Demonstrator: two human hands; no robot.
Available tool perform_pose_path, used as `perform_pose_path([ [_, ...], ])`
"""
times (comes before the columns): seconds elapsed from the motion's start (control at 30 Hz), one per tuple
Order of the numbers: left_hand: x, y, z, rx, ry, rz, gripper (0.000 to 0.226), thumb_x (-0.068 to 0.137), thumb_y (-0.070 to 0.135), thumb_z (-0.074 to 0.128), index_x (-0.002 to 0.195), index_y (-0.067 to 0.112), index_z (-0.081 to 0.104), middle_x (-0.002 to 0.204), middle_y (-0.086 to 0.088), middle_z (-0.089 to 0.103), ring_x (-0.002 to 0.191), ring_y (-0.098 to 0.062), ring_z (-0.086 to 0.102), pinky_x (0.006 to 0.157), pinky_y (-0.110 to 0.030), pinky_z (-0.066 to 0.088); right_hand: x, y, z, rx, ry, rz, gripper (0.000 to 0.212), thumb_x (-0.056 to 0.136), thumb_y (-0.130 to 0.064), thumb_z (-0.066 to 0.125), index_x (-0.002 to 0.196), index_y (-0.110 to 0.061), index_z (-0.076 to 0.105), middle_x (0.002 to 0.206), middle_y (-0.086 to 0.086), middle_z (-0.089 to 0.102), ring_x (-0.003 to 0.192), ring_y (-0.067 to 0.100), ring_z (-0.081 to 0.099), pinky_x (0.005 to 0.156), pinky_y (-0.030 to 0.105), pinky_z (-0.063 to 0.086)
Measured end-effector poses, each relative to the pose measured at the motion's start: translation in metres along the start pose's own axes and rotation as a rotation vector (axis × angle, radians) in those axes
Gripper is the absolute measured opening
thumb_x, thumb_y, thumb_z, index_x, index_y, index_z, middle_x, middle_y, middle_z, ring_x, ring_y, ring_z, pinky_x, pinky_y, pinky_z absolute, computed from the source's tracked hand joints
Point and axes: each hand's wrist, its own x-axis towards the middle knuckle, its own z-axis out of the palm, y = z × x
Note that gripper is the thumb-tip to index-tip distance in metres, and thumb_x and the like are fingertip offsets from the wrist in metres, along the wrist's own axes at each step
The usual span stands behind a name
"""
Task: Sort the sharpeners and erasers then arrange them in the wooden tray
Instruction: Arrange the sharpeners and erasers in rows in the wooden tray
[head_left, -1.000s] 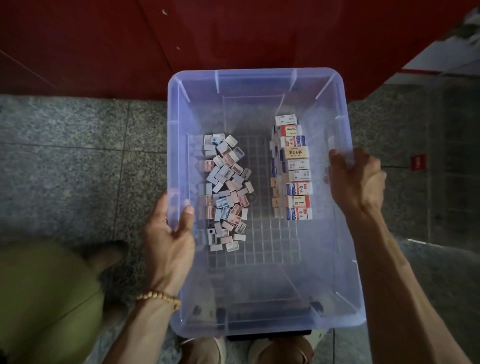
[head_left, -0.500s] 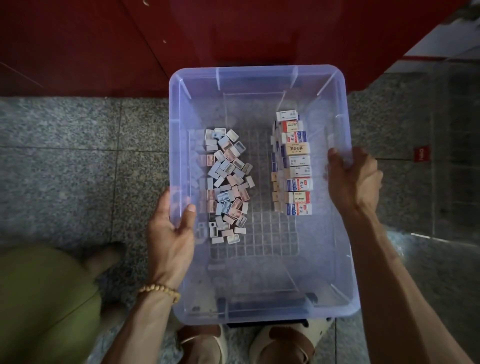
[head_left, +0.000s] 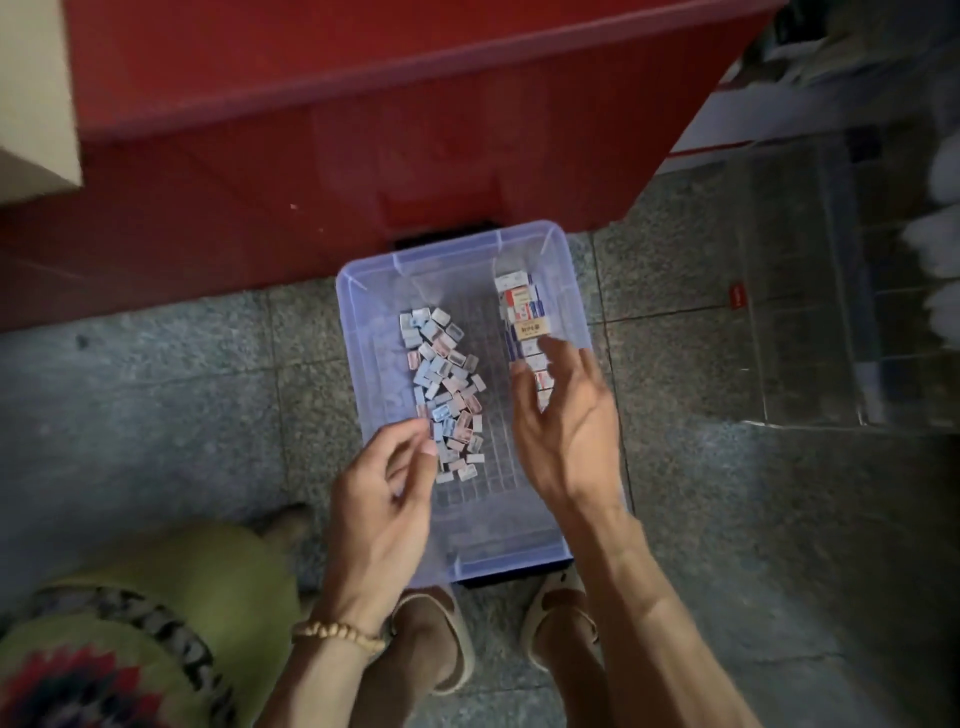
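Note:
A clear bluish plastic bin (head_left: 358, 332) stands on the stone floor. Inside on its left lies a loose pile of small sharpeners (head_left: 447, 384); along its right side runs a neat row of boxed erasers (head_left: 524, 317). My left hand (head_left: 384, 499) hovers over the bin's near left edge, fingers loosely curled, holding nothing. My right hand (head_left: 566, 415) is over the bin's right half with fingers spread and straight, covering the near end of the eraser row. No wooden tray is in view.
A red cabinet (head_left: 363, 130) rises just behind the bin. A clear wire-grid rack (head_left: 810, 312) stands to the right. My sandalled feet (head_left: 498, 623) are at the bin's near end, and a green patterned cloth (head_left: 130, 639) lies at lower left.
Both hands have let go of the bin's rim and moved inward above its contents. The camera has pulled back, so the bin looks smaller and farther away.

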Motion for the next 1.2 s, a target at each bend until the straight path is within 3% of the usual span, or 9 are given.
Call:
perform_pose_path([
  [0.17,0.013,0.039,-0.033,0.078,-0.147,0.045,0.017,0.093,0.016,0.06,0.103,0.028,0.067,0.106,0.013,0.071,0.098,0.003,0.066,0.087,-0.011,0.049,-0.02,-0.037,0.0,0.055,0.009,0.048,0.032,0.1,-0.035,0.05,0.119,-0.013,0.062,0.112,0.009,0.065,0.099,0.032,0.063,0.075,0.039,0.048],
  [0.33,0.05,0.048,-0.071,0.289,-0.384,0.116,0.025,0.093,0.017,0.062,0.097,0.041,0.063,0.098,0.037,0.065,0.095,0.011,0.063,0.082,-0.011,0.05,-0.033,-0.058,0.016,0.047,0.11,0.156,0.044,0.098,-0.047,0.04,0.124,-0.018,0.059,0.117,0.002,0.065,0.104,0.027,0.064,0.076,0.039,0.052],
  [0.47,0.107,0.032,-0.083,0.47,-0.63,0.272,0.015,0.094,0.03,0.059,0.106,0.038,0.064,0.103,0.025,0.068,0.098,0.004,0.064,0.086,-0.031,0.055,-0.027,-0.049,0.058,0.029,0.259,0.265,0.037,0.098,-0.041,0.046,0.12,-0.015,0.06,0.113,0.004,0.066,0.103,0.029,0.064,0.074,0.039,0.053],
  [0.67,0.179,-0.011,-0.067,0.76,-0.844,0.694,0.034,0.091,0.04,0.045,0.112,0.022,0.065,0.106,0.01,0.066,0.098,-0.012,0.062,0.085,-0.023,0.046,-0.013,0.017,0.171,0.046,0.28,0.465,0.036,0.099,-0.035,0.05,0.125,-0.011,0.058,0.115,0.011,0.064,0.108,0.034,0.059,0.084,0.041,0.048],
  [0.77,0.213,-0.038,-0.046,0.893,-0.863,0.891,0.036,0.092,0.038,0.044,0.112,0.018,0.066,0.109,0.004,0.066,0.102,-0.015,0.057,0.089,-0.036,0.049,0.011,0.06,0.23,0.019,0.22,0.4,0.052,0.094,-0.045,0.044,0.128,-0.006,0.056,0.11,0.015,0.061,0.098,0.038,0.057,0.082,0.044,0.049],
  [0.83,0.234,-0.052,-0.034,0.954,-0.838,1.014,0.034,0.092,0.035,0.046,0.112,0.016,0.066,0.109,0.001,0.067,0.102,-0.016,0.054,0.089,-0.037,0.045,0.026,0.085,0.262,-0.115,0.146,0.355,0.065,0.091,-0.052,0.049,0.139,-0.007,0.049,0.126,0.017,0.056,0.11,0.039,0.054,0.092,0.049,0.048],
  [0.93,0.254,-0.071,-0.026,1.02,-0.803,1.091,0.034,0.092,0.034,0.048,0.113,0.015,0.065,0.109,-0.002,0.067,0.099,-0.017,0.052,0.087,-0.032,0.038,0.041,0.118,0.293,-0.274,-0.056,0.322,0.089,0.087,-0.065,0.054,0.157,-0.02,0.02,0.159,0.013,0.024,0.143,0.039,0.024,0.115,0.057,0.024],
  [1.03,0.26,-0.082,-0.023,1.061,-0.769,1.165,0.035,0.092,0.036,0.048,0.113,0.016,0.066,0.107,-0.001,0.068,0.094,-0.02,0.06,0.078,-0.033,0.046,0.049,0.144,0.31,-0.349,-0.187,0.276,0.099,0.085,-0.071,0.051,0.159,-0.03,0.001,0.167,0.01,0.002,0.15,0.041,0.006,0.119,0.059,0.006],
  [1.2,0.26,-0.085,-0.022,1.059,-0.689,1.197,0.036,0.092,0.04,0.046,0.111,0.019,0.068,0.101,0.002,0.069,0.084,-0.021,0.066,0.061,-0.027,0.044,0.052,0.165,0.327,-0.439,-0.067,0.124,0.087,0.084,-0.071,0.047,0.155,-0.023,0.03,0.161,0.016,0.028,0.138,0.045,0.033,0.114,0.058,0.027],
])
